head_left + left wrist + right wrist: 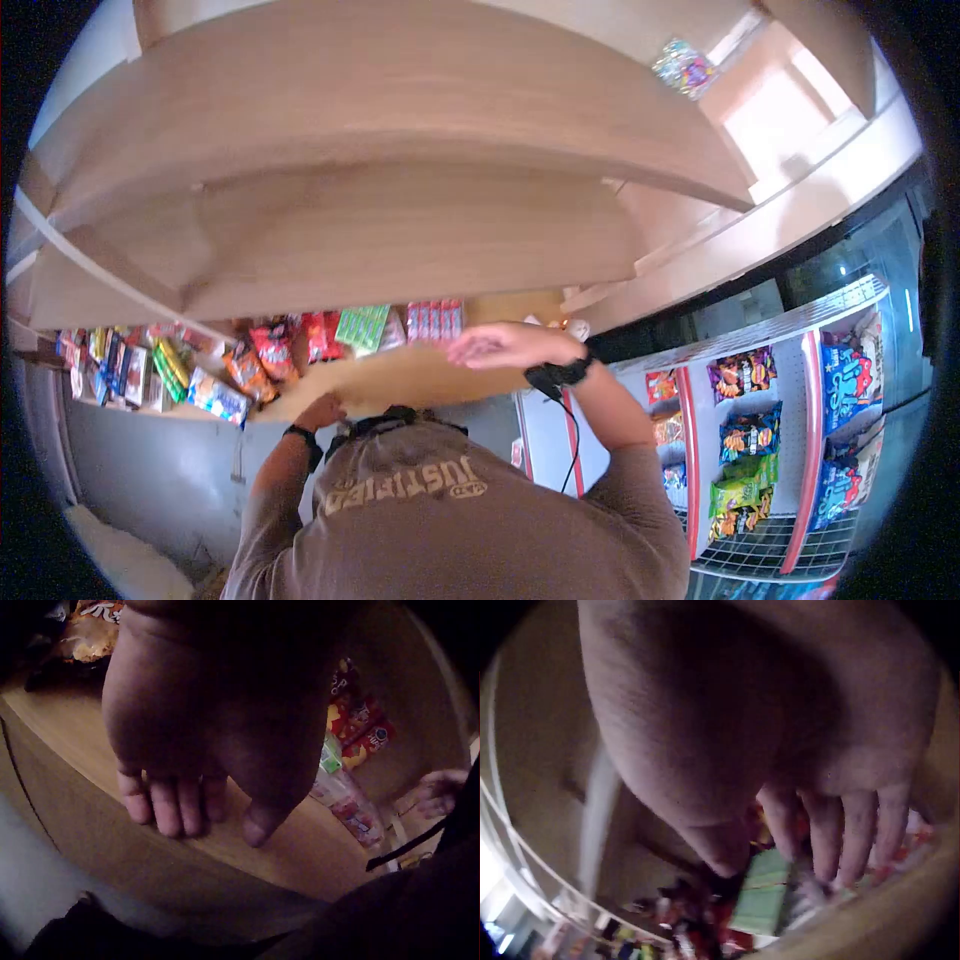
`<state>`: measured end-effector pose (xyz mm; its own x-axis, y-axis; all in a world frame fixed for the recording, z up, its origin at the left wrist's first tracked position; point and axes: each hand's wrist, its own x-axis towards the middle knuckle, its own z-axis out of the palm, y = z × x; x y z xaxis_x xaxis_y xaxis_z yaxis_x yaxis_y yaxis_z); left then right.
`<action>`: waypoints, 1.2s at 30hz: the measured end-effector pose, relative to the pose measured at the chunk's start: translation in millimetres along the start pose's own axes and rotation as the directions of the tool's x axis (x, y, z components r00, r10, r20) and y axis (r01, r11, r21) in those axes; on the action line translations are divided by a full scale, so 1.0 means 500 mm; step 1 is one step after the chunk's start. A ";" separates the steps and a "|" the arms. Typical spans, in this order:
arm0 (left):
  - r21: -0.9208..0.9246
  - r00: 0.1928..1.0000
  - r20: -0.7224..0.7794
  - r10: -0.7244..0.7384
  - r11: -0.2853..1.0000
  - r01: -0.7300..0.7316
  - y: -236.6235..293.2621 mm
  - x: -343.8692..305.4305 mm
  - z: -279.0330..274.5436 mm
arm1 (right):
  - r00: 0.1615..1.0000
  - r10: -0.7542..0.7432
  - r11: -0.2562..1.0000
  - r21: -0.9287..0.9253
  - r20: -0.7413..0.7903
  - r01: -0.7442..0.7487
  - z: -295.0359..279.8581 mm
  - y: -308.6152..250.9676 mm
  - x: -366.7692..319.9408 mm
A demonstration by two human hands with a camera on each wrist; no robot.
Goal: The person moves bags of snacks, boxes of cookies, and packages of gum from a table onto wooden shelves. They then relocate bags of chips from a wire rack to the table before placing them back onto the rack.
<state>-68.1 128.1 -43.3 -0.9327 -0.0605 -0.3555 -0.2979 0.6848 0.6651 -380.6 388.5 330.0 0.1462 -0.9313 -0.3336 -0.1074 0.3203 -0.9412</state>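
In the head view my left hand (322, 410) is at the front edge of a wooden shelf (400, 372), near an orange snack bag (248, 370). The left wrist view shows that hand (191, 742) with relaxed fingers (166, 806) and nothing held. My right hand (510, 346) is raised, fingers spread, beside a row of pink-red packs (436, 320). Green packs (362, 327) and red bags (272, 348) lie farther left. Seen from the right wrist, the right hand (780, 742) has loosely extended fingers, holds nothing, and a green pack (761, 892) shows beyond them.
Wooden shelf boards (420, 225) span the space above the goods. Boxes and packets (120, 370) crowd the left end, with a blue-white pack (217, 397) at the edge. On the right stands a rack of chip bags (750, 435). A black cable (574, 440) hangs from my right wrist.
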 end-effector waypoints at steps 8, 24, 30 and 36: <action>0.427 0.991 0.072 0.115 0.894 -0.135 -0.081 0.044 0.064 | 0.264 -0.744 0.667 -0.707 -0.614 0.234 -0.209 -0.478 -0.303; -0.512 0.488 -0.401 -0.776 0.631 0.582 0.087 -0.218 0.219 | 0.311 -0.463 0.073 -0.386 -0.830 -0.920 -0.715 -0.551 -0.377; -0.526 0.521 -0.187 -0.833 0.533 0.663 0.022 -0.285 0.311 | 0.376 -0.546 -0.029 -0.432 -0.749 -0.901 -0.703 -0.545 -0.410; -0.472 0.708 -0.119 -0.696 0.668 0.576 0.103 -0.200 0.168 | 0.309 -0.773 0.360 -0.784 -0.554 -0.506 -0.554 -0.538 -0.416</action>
<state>27.0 230.3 -28.4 -0.4778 -0.6057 -0.6363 -0.8320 0.0796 0.5490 -654.6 447.6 667.4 -0.4162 -0.6314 0.6543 -0.8838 0.4499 -0.1280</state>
